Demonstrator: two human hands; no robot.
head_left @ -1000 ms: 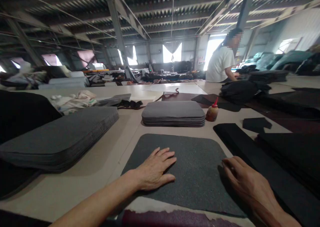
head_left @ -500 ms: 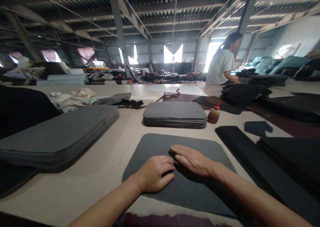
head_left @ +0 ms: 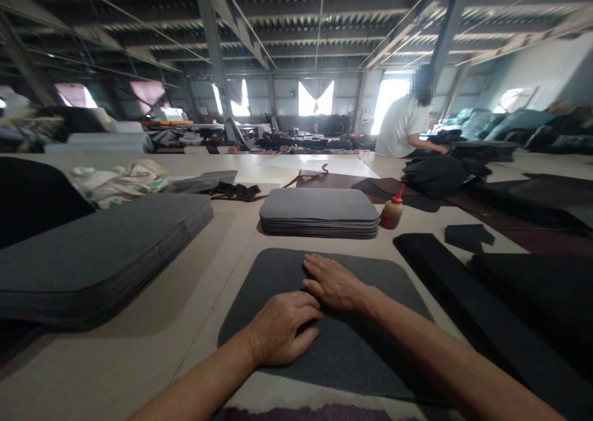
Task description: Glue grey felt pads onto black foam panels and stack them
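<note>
A dark grey sheet with rounded corners (head_left: 273, 279) lies flat on the table in front of me. My left hand (head_left: 288, 328) rests on its middle-left part, palm down, fingers loosely stretched with the thumb apart. Just beyond and to the right, my right hand (head_left: 336, 282) lies flat on the same sheet, fingers extended toward the upper left. The hands are close together, and nothing shows in either one. Behind the sheet sits a neat stack of similar grey sheets (head_left: 319, 205). A bottle with a red nozzle (head_left: 391, 211) stands at that stack's right.
A thicker stack of grey sheets (head_left: 106, 242) is on the left, with a crumpled pale cloth (head_left: 123, 180) behind it. Long dark strips (head_left: 445, 285) and dark pieces (head_left: 532, 279) lie at right. Across the table a person in a white shirt (head_left: 403, 125) stands by dark fabric (head_left: 430, 174).
My right hand has slid slightly away from me and left across the sheet. My left hand stays nearly in place. The view has shifted a little, and the person across the table has turned their head.
</note>
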